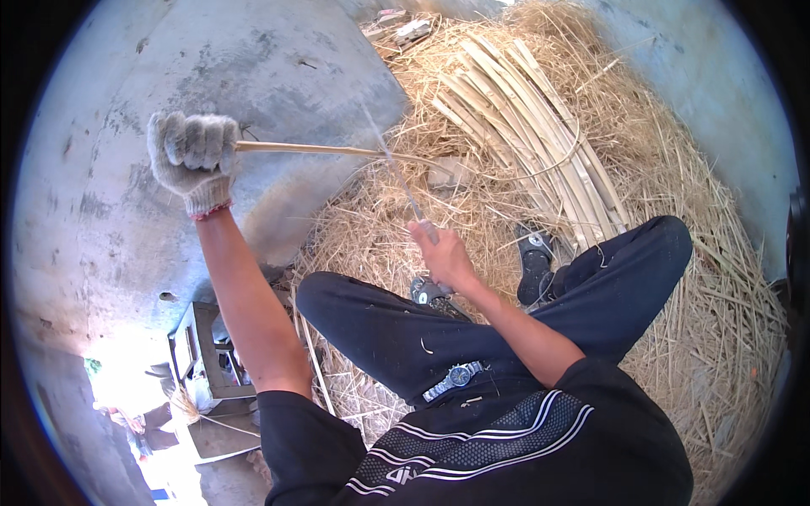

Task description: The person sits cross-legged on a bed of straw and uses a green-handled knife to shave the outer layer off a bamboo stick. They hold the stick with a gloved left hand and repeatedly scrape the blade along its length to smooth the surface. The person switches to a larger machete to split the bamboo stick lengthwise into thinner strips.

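Note:
My left hand (196, 156), in a grey knit glove, is closed around one end of a thin bamboo strip (312, 149) and held out to the left. The strip runs rightward from the fist, and its far part bends over the pale shavings. In my bare right hand (445, 257) is the handle of a long knife (405, 187). Its narrow blade points up and away, crossing the strip in this view; whether they touch I cannot tell. A bundle of split bamboo strips (523, 126) lies beyond my legs to the right.
Shavings (675, 320) cover the floor around my bent legs and dark shoes (534, 257). A grey wall (110, 211) rises at left, another (717, 110) at far right. A wristwatch (458, 376) lies on my lap. A box-like wooden stand (207, 354) is at lower left.

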A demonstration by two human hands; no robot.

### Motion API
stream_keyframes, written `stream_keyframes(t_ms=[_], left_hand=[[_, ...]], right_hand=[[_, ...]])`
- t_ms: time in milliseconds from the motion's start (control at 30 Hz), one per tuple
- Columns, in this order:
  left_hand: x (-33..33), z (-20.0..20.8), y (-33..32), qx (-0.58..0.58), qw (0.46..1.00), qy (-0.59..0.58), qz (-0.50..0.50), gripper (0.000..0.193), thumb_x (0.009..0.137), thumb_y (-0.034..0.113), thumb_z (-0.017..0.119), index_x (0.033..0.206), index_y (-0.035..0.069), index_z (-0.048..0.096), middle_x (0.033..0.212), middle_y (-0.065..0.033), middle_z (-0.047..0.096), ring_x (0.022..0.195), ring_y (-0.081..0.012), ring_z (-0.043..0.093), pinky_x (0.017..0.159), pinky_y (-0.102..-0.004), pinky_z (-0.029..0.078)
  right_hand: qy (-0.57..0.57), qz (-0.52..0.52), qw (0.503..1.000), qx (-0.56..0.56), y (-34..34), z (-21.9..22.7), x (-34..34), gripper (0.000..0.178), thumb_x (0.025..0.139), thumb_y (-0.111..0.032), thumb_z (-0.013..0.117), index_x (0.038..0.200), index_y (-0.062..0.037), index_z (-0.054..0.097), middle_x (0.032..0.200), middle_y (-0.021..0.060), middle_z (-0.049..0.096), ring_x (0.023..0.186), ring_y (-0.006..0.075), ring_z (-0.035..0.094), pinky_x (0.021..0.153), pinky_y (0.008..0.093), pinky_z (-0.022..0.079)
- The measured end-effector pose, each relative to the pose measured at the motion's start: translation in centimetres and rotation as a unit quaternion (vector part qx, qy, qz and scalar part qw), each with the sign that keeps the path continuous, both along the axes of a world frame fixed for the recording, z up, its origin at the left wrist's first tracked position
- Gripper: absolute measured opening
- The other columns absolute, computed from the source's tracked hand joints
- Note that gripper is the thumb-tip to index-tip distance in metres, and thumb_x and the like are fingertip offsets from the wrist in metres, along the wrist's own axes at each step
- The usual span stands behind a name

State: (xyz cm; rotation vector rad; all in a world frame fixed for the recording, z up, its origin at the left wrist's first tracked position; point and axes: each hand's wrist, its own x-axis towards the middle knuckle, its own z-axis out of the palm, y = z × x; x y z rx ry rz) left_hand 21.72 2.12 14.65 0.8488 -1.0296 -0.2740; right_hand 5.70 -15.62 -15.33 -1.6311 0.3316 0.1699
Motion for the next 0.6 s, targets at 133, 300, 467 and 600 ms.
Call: stream_keyframes(t_ms=[133,300,467,600], left_hand=[[-0.3,-0.8,1.3,-0.028,0.994,0.013,0.108,0.052,0.103,0.034,0.039,0.053,0.02,0.042,0.042,0.0056,0.033,0.034,-0.0102,0.025,0.033,-0.026,0.025],[-0.9,-1.1,0.8,-0.065,0.879,0.066,0.468,0.042,0.098,0.033,0.042,0.06,0.018,0.034,0.05,0.0026,0.029,0.044,-0.0126,0.024,0.047,-0.0303,0.029],[-1.8,-1.0,-2.7,-0.125,0.753,0.095,0.639,0.029,0.092,0.029,0.044,0.07,0.012,0.036,0.056,-0.0014,0.031,0.047,-0.0156,0.026,0.049,-0.0335,0.026],[-1.8,-1.0,-1.6,-0.104,0.781,0.089,0.61,0.025,0.091,0.026,0.043,0.071,0.012,0.035,0.057,-0.0017,0.031,0.048,-0.0155,0.026,0.05,-0.033,0.025]], right_hand=[[0.065,0.007,0.998,-0.006,0.5,-1.4,-0.1,0.066,0.097,-0.062,0.046,0.078,-0.001,0.064,0.061,0.0114,0.059,0.06,0.0251,0.06,0.059,0.0418,0.047],[-0.164,0.059,0.985,-0.009,2.5,3.6,-1.8,0.067,0.096,-0.062,0.047,0.074,-0.0007,0.062,0.059,0.0111,0.056,0.058,0.026,0.06,0.06,0.0419,0.047],[-0.15,0.057,0.987,0.002,3.1,2.0,-0.7,0.068,0.096,-0.065,0.044,0.075,-0.0023,0.061,0.057,0.0101,0.054,0.056,0.024,0.056,0.058,0.0418,0.045],[-0.091,0.056,0.994,0.019,2.6,2.1,-0.8,0.068,0.096,-0.066,0.043,0.075,-0.0043,0.062,0.054,0.0076,0.052,0.053,0.0212,0.053,0.056,0.0417,0.044]])
